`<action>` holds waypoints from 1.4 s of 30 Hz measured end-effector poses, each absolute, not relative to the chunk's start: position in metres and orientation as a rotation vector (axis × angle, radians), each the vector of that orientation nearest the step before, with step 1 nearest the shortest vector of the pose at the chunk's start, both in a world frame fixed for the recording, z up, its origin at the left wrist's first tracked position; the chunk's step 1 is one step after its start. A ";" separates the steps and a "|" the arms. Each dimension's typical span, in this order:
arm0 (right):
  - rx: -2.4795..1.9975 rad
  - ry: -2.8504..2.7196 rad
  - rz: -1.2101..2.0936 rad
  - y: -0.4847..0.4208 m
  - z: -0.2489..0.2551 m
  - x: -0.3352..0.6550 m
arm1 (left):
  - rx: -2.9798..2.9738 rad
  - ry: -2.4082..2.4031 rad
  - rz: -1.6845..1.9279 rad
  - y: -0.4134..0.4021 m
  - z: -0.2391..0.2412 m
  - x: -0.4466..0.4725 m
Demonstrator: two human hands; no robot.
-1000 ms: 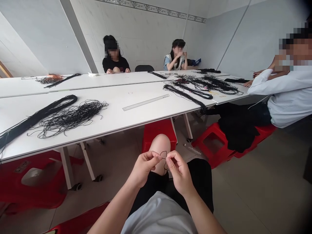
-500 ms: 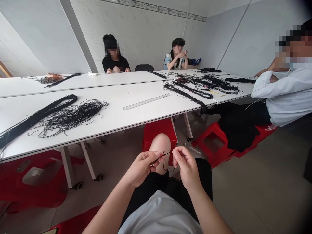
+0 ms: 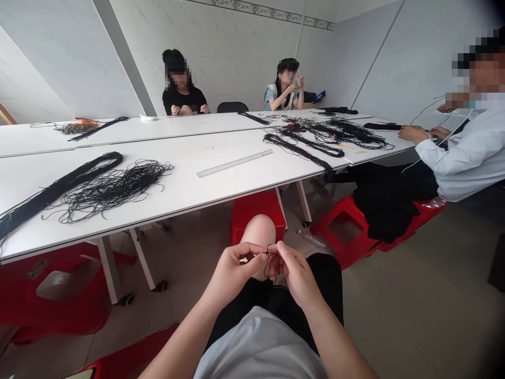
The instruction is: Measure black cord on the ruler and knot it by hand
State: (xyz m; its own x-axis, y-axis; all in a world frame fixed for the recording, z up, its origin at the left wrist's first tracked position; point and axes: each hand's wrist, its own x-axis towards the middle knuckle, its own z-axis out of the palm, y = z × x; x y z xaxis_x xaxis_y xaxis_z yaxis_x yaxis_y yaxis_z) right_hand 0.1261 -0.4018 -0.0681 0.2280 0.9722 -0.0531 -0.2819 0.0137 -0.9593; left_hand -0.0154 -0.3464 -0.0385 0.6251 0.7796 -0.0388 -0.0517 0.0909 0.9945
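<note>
My left hand and my right hand are held close together above my lap, their fingertips pinching a thin black cord. The cord forms a small loop between them, and a short end hangs below. Part of it is hidden behind my fingers. Just behind my hands is my bare knee, and my black shorts lie under my right hand.
A white table ahead holds hanks of black cord and a metal ruler. Red plastic stools stand beneath and beside it. A co-worker's white sleeve is at the right; two people sit beyond.
My hands have come closer together, and the cord has gone from a stretched strand to a small loop. The co-worker at the right now holds cord lower, near the table edge.
</note>
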 end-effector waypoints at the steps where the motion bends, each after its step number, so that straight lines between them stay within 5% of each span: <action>1: -1.112 -0.800 1.170 -0.401 -0.067 0.126 | 1.398 0.693 0.711 -0.347 -0.039 -0.015; 42: -1.061 -1.081 1.028 -0.416 -0.044 0.128 | 1.338 0.689 0.738 -0.358 -0.030 -0.016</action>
